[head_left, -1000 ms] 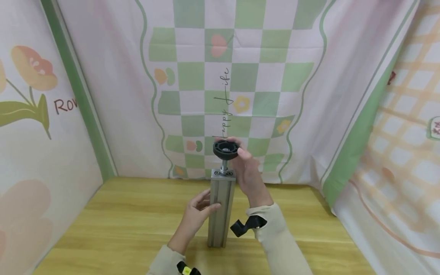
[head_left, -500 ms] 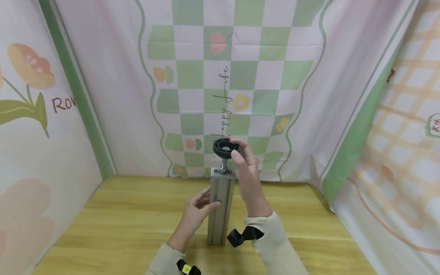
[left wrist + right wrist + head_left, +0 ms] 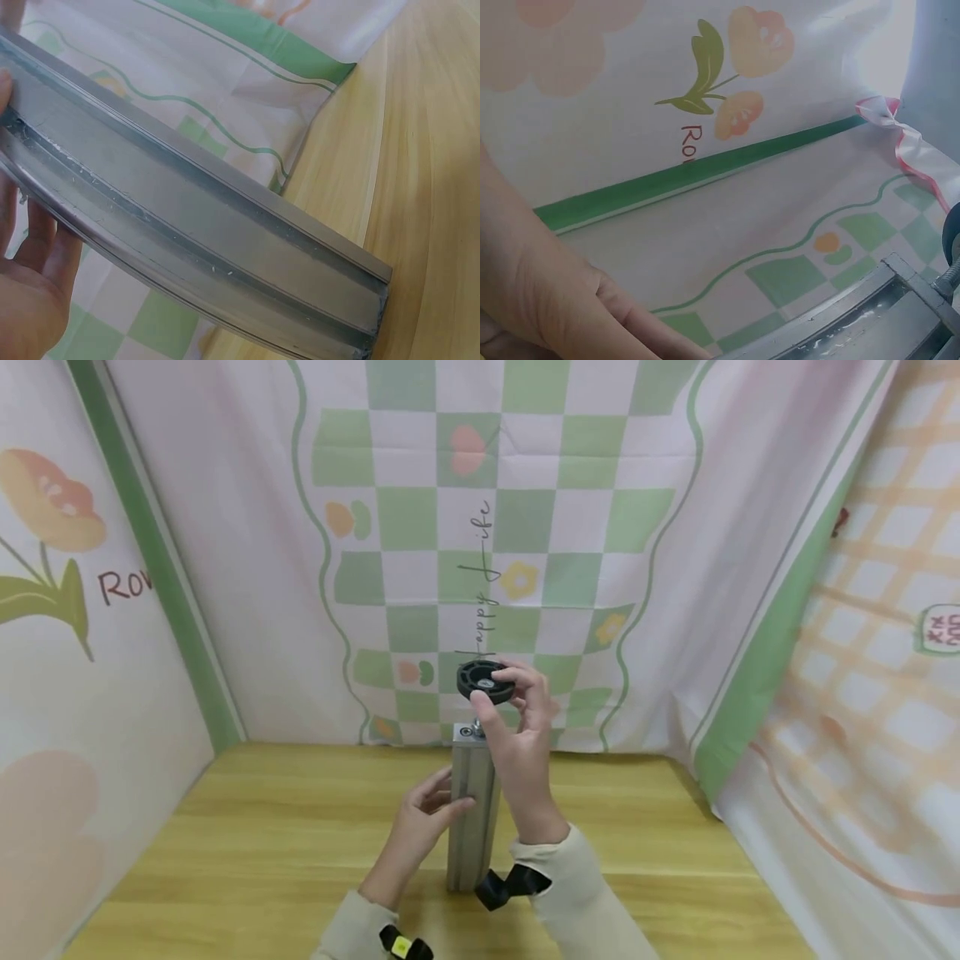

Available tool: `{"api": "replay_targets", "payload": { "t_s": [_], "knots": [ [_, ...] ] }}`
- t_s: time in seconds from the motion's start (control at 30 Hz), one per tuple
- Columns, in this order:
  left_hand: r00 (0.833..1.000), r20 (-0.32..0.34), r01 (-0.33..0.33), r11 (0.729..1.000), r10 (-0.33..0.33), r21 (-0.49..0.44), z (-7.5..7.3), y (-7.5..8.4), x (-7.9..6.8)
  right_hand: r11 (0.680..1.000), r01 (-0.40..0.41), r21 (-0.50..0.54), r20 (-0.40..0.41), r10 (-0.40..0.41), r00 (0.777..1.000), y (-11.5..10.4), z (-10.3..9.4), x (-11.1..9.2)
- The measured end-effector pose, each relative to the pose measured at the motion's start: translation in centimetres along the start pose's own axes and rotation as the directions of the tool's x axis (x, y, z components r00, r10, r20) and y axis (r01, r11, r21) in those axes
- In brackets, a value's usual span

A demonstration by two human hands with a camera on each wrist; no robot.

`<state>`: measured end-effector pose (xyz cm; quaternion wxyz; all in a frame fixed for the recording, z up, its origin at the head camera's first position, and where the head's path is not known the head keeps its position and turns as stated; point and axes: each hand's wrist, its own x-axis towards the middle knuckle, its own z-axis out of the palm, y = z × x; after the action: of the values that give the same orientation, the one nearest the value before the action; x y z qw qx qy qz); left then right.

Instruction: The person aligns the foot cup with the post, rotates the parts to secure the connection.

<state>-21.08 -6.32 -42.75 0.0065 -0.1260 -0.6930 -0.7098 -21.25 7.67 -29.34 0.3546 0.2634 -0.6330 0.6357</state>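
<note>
An upright aluminium profile (image 3: 468, 827) stands on the table, its grooved side filling much of the left wrist view. My left hand (image 3: 417, 831) grips it around mid-height, with thumb and fingers on opposite sides. On top, a threaded stud carries a black round levelling foot (image 3: 467, 675), its ribbed underside facing up. My right hand (image 3: 522, 760) holds this foot by the rim, thumb on the near side and fingers around the right and far side. In the right wrist view the profile's top end (image 3: 900, 300) shows at lower right, the foot only at the edge.
The wood-grain table (image 3: 300, 868) extends around the profile. Patterned cloth walls enclose it: a checkered back cloth (image 3: 408, 518), a flowered left cloth (image 3: 67, 693) and a plaid right cloth (image 3: 877, 693). Straps with small black mounts sit on both sleeves.
My right hand has come left around the foot, its thumb moving from the right rim to the near side. My left hand keeps its grip. The head view has shifted slightly.
</note>
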Motion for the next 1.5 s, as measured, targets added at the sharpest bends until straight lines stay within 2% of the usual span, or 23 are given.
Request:
{"api": "replay_targets", "payload": {
  "t_s": [0.2, 0.37, 0.47, 0.57, 0.63, 0.77, 0.97, 1.1, 1.27, 1.5],
  "knots": [
    [1.0, -0.003, 0.001, 1.0, -0.001, -0.002, -0.1, -0.1, -0.1, 0.997, -0.013, -0.08, 0.023, 0.015, 1.0, -0.2, 0.0, 0.4],
    [1.0, -0.002, -0.019, 1.0, 0.019, -0.006, -0.1, -0.3, 0.1, 0.996, -0.016, -0.091, 0.141, 0.028, 0.99, -0.3, -0.5, 1.1],
    [1.0, -0.007, -0.024, 1.0, 0.024, -0.004, -0.1, -0.3, 0.1, 0.999, -0.037, -0.04, 0.249, 0.046, 0.968, -0.4, -1.0, 1.9],
    [1.0, -0.014, -0.02, 1.0, 0.02, -0.007, 0.0, -0.3, 0.1, 0.997, -0.076, 0.014, 0.356, 0.066, 0.932, -0.6, -1.8, 2.5],
    [1.0, -0.017, -0.015, 1.0, 0.015, -0.011, 0.0, -0.2, 0.1, 0.997, -0.08, 0.009, 0.414, 0.069, 0.908, -0.7, -2.3, 2.9],
    [1.0, -0.016, -0.012, 1.0, 0.012, -0.012, -0.1, -0.3, 0.1, 0.998, -0.049, -0.025, 0.481, 0.055, 0.875, -0.9, -3.2, 3.5],
    [1.0, -0.014, -0.017, 1.0, 0.017, -0.002, -0.1, -0.3, 0.1, 0.997, 0.011, -0.08, 0.537, 0.033, 0.843, -1.2, -4.1, 4.2],
    [1.0, -0.013, -0.022, 1.0, 0.022, -0.008, -0.1, -0.4, 0.1, 0.993, 0.029, -0.112, 0.548, 0.037, 0.835, -1.5, -4.6, 4.4],
    [1.0, -0.011, -0.026, 1.0, 0.026, -0.002, -0.1, -0.4, 0.2, 0.99, 0.039, -0.135, 0.545, 0.042, 0.837, -1.5, -4.8, 4.5],
    [1.0, -0.01, -0.025, 1.0, 0.025, 0.004, 0.0, -0.2, 0.1, 0.976, 0.067, -0.206, 0.501, 0.047, 0.864, -1.3, -4.9, 4.7]
  ]
}}
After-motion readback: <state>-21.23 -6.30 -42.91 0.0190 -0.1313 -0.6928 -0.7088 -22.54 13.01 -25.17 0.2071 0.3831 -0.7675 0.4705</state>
